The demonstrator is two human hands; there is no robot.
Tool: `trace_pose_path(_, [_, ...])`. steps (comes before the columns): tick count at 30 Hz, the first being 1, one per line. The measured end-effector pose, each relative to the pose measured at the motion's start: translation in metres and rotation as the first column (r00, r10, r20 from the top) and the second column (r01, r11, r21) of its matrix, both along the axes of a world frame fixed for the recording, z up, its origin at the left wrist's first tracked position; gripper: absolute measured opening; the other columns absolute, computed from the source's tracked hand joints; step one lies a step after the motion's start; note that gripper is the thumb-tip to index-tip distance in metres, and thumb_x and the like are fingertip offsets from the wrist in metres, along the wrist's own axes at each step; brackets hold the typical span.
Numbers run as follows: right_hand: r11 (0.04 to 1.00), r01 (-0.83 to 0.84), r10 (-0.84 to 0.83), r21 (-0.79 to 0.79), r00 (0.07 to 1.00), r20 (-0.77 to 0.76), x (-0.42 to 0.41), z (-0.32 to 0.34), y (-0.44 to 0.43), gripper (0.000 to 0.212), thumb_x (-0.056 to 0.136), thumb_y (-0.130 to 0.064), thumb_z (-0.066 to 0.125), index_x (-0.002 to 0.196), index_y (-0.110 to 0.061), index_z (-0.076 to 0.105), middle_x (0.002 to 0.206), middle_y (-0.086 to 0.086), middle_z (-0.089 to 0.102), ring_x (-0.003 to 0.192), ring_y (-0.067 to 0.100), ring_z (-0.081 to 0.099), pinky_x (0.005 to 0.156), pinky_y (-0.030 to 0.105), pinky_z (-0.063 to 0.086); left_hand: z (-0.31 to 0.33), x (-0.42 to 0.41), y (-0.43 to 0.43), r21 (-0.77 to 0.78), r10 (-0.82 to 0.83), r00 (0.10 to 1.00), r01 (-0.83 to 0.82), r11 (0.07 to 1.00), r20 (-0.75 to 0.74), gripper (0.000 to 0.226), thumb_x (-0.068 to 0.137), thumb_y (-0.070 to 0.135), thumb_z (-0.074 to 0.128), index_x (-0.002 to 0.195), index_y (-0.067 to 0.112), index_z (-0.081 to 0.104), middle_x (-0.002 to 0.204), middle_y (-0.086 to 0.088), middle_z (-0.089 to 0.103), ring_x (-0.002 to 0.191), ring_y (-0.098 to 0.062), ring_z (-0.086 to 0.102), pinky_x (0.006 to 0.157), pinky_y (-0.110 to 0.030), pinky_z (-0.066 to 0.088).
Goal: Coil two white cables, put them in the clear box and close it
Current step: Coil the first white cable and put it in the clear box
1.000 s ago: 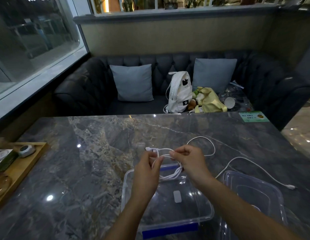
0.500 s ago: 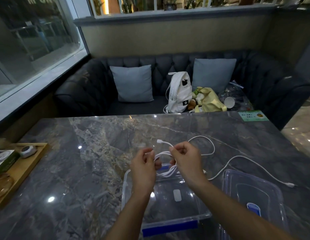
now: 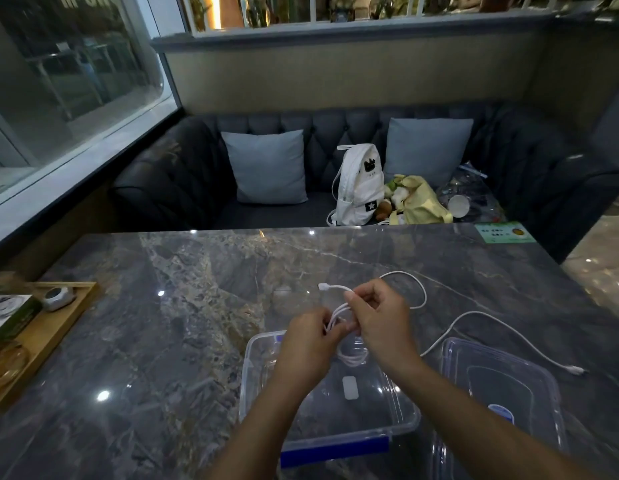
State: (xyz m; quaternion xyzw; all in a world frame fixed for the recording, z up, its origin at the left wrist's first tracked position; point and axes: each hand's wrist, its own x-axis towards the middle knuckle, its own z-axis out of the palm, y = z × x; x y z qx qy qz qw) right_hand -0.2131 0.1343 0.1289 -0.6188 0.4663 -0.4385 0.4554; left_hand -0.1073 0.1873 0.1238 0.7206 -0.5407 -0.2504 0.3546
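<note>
Both hands hold a partly coiled white cable (image 3: 349,359) just above the far end of the clear box (image 3: 252,375). My left hand (image 3: 306,341) grips the bundle of loops. My right hand (image 3: 379,320) pinches the cable's free end, whose plug (image 3: 323,286) sticks out to the left. A second white cable (image 3: 474,315) lies loose on the marble table (image 3: 183,327), running right to a plug (image 3: 574,370) near the clear lid (image 3: 502,386). The box is open and holds only a small white label.
The lid lies flat to the right of the box. A wooden tray (image 3: 55,327) with a small grey device and a carton sits at the table's left edge. Behind the table a dark sofa (image 3: 183,181) holds cushions, a white backpack (image 3: 356,185) and bags.
My right hand has brought the cable's free end up and over the bundle, and the plug now points left above the hands. The loops hang a little lower over the box.
</note>
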Motion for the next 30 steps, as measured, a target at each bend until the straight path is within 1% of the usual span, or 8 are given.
trace_pose_path(3, [1.0,-0.027,0.027,-0.016,0.999,-0.02,-0.002,-0.002,0.003,0.022,0.082,-0.012,0.063,0.064,-0.022,0.056,0.064,0.005,0.062,0.065,0.027,0.062,0.062,0.043,0.053,0.003,-0.001,0.002,-0.009,-0.07,0.991,0.072,0.997,0.109,0.009,0.088,0.026,0.058,0.089,0.017,0.056,0.065,0.001,0.059,0.065,-0.02,0.058,0.053,-0.023,0.036])
trace_pose_path(5, [0.998,-0.049,0.047,-0.035,0.998,-0.052,-0.001,-0.003,0.006,0.026,0.081,-0.014,0.066,0.061,-0.026,0.055,0.061,-0.004,0.061,0.061,0.013,0.061,0.058,0.035,0.052,0.002,-0.003,0.005,0.018,-0.101,0.986,0.1,0.995,0.135,0.023,0.092,0.02,0.051,0.114,0.017,0.046,0.081,-0.011,0.067,0.077,-0.028,0.063,0.062,-0.035,0.044])
trace_pose_path(9, [0.999,-0.034,0.032,-0.025,0.998,-0.054,-0.002,-0.008,0.004,0.03,0.08,-0.011,0.066,0.058,-0.027,0.053,0.057,-0.007,0.056,0.054,0.006,0.054,0.057,0.029,0.046,-0.001,-0.005,0.002,0.143,-0.127,0.982,0.106,0.984,0.143,0.021,0.093,0.018,0.049,0.111,0.008,0.053,0.099,-0.013,0.069,0.088,-0.029,0.066,0.077,-0.045,0.051])
trace_pose_path(15, [0.999,-0.04,0.037,-0.03,0.996,-0.077,-0.003,-0.007,0.004,0.026,0.082,-0.015,0.065,0.062,-0.026,0.053,0.06,-0.005,0.057,0.061,0.014,0.057,0.063,0.039,0.048,0.003,-0.003,0.007,0.112,-0.082,0.878,0.152,0.982,-0.472,0.019,0.095,0.003,0.042,0.092,-0.001,0.061,0.066,-0.007,0.062,0.062,-0.018,0.061,0.068,-0.035,0.051])
trace_pose_path(19, [0.998,-0.064,0.063,0.0,0.994,-0.091,-0.005,-0.002,-0.001,0.021,0.083,-0.016,0.064,0.065,-0.024,0.055,0.064,-0.002,0.061,0.064,0.016,0.059,0.065,0.037,0.049,0.0,-0.001,0.012,0.13,-0.017,0.744,0.139,0.982,-0.668,0.034,0.099,0.016,0.038,0.069,0.011,0.052,0.061,-0.003,0.056,0.061,-0.016,0.056,0.07,-0.031,0.048])
trace_pose_path(21, [0.997,-0.075,0.077,0.027,0.993,-0.092,-0.005,-0.002,-0.003,0.02,0.082,-0.015,0.064,0.065,-0.023,0.056,0.064,0.0,0.061,0.062,0.016,0.059,0.062,0.035,0.048,-0.002,0.0,0.014,0.108,-0.006,0.612,0.148,0.983,-0.791,0.032,0.099,0.016,0.036,0.073,0.007,0.052,0.06,-0.004,0.057,0.058,-0.014,0.055,0.066,-0.027,0.049])
trace_pose_path(26, [0.983,-0.107,0.12,0.152,0.99,-0.078,0.0,-0.006,-0.011,0.023,0.082,-0.012,0.064,0.062,-0.019,0.056,0.06,0.004,0.061,0.048,0.01,0.055,0.055,0.03,0.044,-0.001,-0.001,0.014,0.107,0.102,0.074,0.059,0.993,-0.992,0.028,0.096,0.014,0.039,0.081,0.0,0.058,0.053,-0.001,0.06,0.049,-0.011,0.058,0.057,-0.025,0.054])
trace_pose_path(30, [0.949,-0.136,0.156,0.286,0.986,-0.051,0.007,-0.012,-0.017,0.027,0.083,-0.008,0.063,0.059,-0.013,0.051,0.054,0.009,0.058,0.038,0.011,0.052,0.047,0.026,0.043,-0.005,-0.003,0.013,0.153,0.149,-0.178,-0.01,0.988,-0.973,0.028,0.097,0.013,0.038,0.096,-0.005,0.058,0.071,-0.01,0.063,0.062,-0.013,0.062,0.078,-0.027,0.056])
